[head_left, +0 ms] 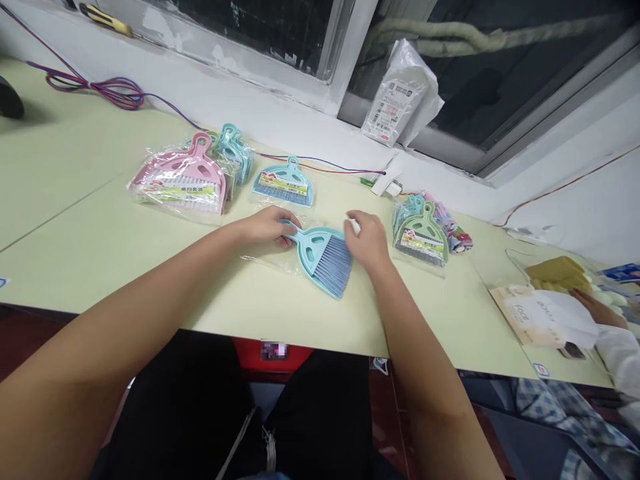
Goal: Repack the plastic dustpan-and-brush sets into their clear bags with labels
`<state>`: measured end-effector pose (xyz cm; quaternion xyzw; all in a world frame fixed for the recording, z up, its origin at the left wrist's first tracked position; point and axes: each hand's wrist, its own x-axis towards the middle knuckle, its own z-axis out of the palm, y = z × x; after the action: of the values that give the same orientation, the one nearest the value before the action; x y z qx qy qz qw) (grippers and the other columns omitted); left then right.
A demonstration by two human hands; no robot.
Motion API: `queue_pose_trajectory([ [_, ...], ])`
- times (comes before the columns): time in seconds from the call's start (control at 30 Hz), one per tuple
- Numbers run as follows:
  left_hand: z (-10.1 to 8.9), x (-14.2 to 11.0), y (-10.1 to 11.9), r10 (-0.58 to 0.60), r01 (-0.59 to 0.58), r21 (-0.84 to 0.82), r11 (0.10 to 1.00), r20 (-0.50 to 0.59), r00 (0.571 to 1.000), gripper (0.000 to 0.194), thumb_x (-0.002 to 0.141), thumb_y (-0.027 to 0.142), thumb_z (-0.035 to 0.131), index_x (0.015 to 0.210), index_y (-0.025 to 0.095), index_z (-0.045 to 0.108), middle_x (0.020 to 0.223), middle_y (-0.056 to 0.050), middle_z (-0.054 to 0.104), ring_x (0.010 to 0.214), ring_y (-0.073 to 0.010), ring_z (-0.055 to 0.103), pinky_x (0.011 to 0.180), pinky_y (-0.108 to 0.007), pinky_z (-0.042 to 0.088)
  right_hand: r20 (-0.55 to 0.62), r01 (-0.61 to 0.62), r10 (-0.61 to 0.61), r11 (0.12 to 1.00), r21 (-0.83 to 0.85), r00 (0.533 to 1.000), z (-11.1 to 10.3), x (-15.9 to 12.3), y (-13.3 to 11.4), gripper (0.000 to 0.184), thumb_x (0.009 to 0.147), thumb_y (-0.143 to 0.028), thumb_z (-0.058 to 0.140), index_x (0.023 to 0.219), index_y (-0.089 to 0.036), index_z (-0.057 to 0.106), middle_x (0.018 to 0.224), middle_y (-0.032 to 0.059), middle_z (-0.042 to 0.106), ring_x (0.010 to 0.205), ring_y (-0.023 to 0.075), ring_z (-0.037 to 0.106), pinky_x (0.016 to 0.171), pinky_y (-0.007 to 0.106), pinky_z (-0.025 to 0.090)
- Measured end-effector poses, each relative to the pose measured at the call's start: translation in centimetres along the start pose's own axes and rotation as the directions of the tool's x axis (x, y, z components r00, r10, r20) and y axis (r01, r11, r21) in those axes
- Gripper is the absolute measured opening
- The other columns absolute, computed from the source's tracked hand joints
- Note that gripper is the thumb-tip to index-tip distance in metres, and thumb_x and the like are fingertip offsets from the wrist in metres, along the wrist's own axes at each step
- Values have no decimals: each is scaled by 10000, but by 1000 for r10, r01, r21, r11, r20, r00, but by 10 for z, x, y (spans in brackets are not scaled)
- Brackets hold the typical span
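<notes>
My left hand (pixel 273 227) is closed around the handle end of a light-blue dustpan (pixel 306 247). A small brush with grey bristles (pixel 334 267) is nested in that dustpan, its bristles towards the right. My right hand (pixel 367 237) is at the wide end, fingers curled at the dustpan's upper corner; a small pale striped bit shows between thumb and forefinger, too small to name. Beneath the dustpan lies a clear plastic bag (pixel 273 259). Just behind is a bagged blue dustpan set (pixel 284 183) with a yellow label.
Bagged pink dustpan sets (pixel 183 173) and blue ones (pixel 235 153) lie back left. A bagged green set (pixel 424 233) lies to the right, beside patterned cloth (pixel 450 223). Behind are wires (pixel 117 92) and a white plug (pixel 386 183). At far right, another person's hand (pixel 597 308) is near a tissue pack (pixel 545 317).
</notes>
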<state>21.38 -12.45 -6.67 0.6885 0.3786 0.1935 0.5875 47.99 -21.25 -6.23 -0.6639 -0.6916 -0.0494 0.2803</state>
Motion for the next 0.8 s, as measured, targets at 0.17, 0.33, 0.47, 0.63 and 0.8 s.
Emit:
queue_pose_trajectory([
  [0.17,-4,0,-1,-6,5,-12,1000,-20,1000,350,751,303,846,1053,155,747,809,-96,776,764,-243,764,748,-355,614,154,-301,347,918,-260,925,-2,10,57,411,1005,-338,481,1302,-119,661,1256,203,709,1178,338,628,1019,429,467],
  [0.33,-5,0,0,-17,17,-6,1000,-52,998,349,758,285,843,1060,149,734,830,-105,778,764,-242,764,750,-361,613,152,-328,397,880,-344,905,7,13,66,434,974,-400,567,1295,-122,656,1241,205,705,1168,341,632,965,405,483],
  [0.47,-5,-1,2,-21,21,-1,1000,-53,998,341,771,262,825,1075,138,734,823,-107,774,761,-237,761,758,-362,612,150,-375,412,900,-224,899,3,13,68,483,931,-376,631,1338,-117,643,1242,185,722,1138,313,660,958,388,485],
  [0.63,-5,-2,3,-19,18,-6,1000,-56,998,356,757,251,829,1079,131,737,807,-102,768,753,-238,757,745,-357,610,78,-417,428,901,-122,901,-26,12,75,307,937,-386,584,1082,-164,739,1078,123,767,985,256,690,885,357,489],
  [0.8,-5,-2,2,-4,4,2,1000,-46,999,344,758,283,840,1055,143,740,786,-92,765,748,-241,755,736,-357,607,256,-303,358,925,-230,898,-47,6,63,351,768,-477,753,983,-201,739,1025,87,749,922,248,662,752,329,451],
])
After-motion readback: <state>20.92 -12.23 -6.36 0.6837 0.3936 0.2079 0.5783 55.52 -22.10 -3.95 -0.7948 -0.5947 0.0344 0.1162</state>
